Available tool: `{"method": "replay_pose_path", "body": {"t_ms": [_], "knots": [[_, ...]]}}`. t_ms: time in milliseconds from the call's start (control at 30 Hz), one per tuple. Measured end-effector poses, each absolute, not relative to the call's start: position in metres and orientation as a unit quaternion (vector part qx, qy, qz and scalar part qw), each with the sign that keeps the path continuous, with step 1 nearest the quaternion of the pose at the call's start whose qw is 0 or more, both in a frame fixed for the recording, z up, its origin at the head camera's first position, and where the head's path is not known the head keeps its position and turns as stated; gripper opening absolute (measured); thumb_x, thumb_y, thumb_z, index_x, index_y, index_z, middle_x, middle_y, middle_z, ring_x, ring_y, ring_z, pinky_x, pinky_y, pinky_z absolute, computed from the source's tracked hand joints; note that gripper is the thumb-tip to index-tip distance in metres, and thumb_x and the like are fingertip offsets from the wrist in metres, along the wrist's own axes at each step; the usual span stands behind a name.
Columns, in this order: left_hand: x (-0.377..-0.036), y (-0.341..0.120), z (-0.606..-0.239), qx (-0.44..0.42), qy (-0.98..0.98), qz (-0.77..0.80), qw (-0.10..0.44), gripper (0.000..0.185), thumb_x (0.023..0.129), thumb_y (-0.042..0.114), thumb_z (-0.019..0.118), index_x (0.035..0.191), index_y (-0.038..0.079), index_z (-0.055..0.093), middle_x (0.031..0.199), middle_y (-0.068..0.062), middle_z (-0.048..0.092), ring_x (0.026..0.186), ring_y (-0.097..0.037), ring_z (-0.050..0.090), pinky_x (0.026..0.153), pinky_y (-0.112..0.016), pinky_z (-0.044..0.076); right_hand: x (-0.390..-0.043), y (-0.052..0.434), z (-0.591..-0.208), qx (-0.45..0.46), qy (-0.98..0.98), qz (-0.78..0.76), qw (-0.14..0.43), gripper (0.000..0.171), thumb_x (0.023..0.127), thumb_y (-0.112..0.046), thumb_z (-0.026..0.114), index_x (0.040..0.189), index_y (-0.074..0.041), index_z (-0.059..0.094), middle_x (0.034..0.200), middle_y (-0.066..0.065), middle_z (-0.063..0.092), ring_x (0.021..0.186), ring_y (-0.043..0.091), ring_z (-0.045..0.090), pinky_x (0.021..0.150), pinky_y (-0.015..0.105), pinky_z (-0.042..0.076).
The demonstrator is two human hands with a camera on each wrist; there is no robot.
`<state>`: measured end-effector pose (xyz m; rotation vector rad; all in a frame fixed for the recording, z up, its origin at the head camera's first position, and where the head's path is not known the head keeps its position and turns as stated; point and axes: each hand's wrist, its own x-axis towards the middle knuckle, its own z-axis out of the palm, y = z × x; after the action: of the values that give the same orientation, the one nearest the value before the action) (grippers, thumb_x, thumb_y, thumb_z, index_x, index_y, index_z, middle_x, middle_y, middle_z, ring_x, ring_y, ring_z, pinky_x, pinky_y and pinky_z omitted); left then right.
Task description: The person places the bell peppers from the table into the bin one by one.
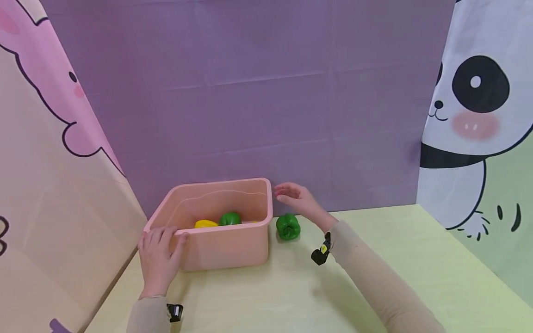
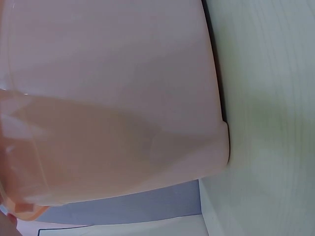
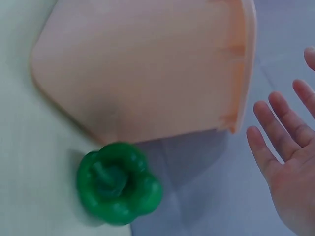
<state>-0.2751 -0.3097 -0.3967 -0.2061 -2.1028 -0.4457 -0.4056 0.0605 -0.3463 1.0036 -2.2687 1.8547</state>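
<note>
A pink plastic tub (image 1: pixel 226 245) stands on the pale yellow-green bench (image 1: pixel 374 277), close to the purple backdrop (image 1: pixel 266 92). Inside it lie a yellow pepper (image 1: pixel 206 224) and a green pepper (image 1: pixel 230 218), side by side against the near wall; the rest of the tub's floor is hidden behind that wall.

A second green bell pepper (image 1: pixel 288 226) sits on the bench just beside the tub's right wall, outside it. The right wrist view shows it standing roughly upright, stem (image 3: pixel 109 176) pointing up toward the camera, so its long axis runs close to vertical. It is glossy, deep green, lobed around the stem dimple, and throws a soft shadow toward the tub.

The left hand (image 1: pixel 158 259) rests on the tub's near left corner, fingers curled over the rim and thumb against the outer wall: its grip is on the tub. The left wrist view shows only the tub's pink wall and a strip of bench.

The right hand (image 1: pixel 297 199) hovers above and just behind the loose green pepper, near the tub's far right corner, fingers spread and straight, holding nothing; its grip is wide.
</note>
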Motion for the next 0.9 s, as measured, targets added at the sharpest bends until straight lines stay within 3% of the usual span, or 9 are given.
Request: {"method": "replay_pose_path", "body": {"t_ms": [233,500,733,900], "knots": [[-0.272,-0.31,-0.396,-0.085,-0.859,-0.187,0.468,0.035,0.092,0.036,0.063,0.108,0.004,0.063,0.106,-0.018,0.058,0.108,-0.04,0.046,0.11,-0.058,0.013,-0.414,0.073,-0.376,0.29,-0.755,0.588,0.026,0.056,0.089,-0.022,0.071,0.135,0.001,0.049,0.136,0.022,0.051,0.121,0.033,0.053,0.096,0.046,0.047],[-0.272,-0.311,-0.394,-0.09,-0.855,-0.18,0.477,0.037,0.094,0.038,0.061,0.106,0.003,0.064,0.104,-0.017,0.059,0.108,-0.04,0.047,0.109,-0.06,0.015,-0.429,0.08,-0.42,0.252,-0.781,0.571,0.022,0.072,0.082,-0.022,0.078,0.143,-0.005,0.043,0.146,0.018,0.042,0.133,0.04,0.038,0.106,0.058,0.03],[-0.27,-0.311,-0.395,-0.085,-0.858,-0.181,0.474,0.035,0.093,0.036,0.062,0.107,0.004,0.063,0.105,-0.017,0.059,0.109,-0.04,0.047,0.109,-0.06,0.015,-0.432,0.074,-0.444,0.241,-0.785,0.571,-0.012,0.08,0.079,-0.023,0.081,0.146,-0.007,0.039,0.149,0.017,0.038,0.135,0.04,0.034,0.108,0.057,0.028],[-0.27,-0.31,-0.394,-0.086,-0.858,-0.178,0.474,0.035,0.093,0.036,0.062,0.108,0.004,0.063,0.104,-0.017,0.059,0.108,-0.04,0.047,0.109,-0.06,0.015,-0.431,0.068,-0.449,0.234,-0.792,0.563,-0.015,0.082,0.08,-0.024,0.08,0.147,-0.008,0.037,0.149,0.016,0.038,0.134,0.037,0.037,0.107,0.053,0.033]]}}
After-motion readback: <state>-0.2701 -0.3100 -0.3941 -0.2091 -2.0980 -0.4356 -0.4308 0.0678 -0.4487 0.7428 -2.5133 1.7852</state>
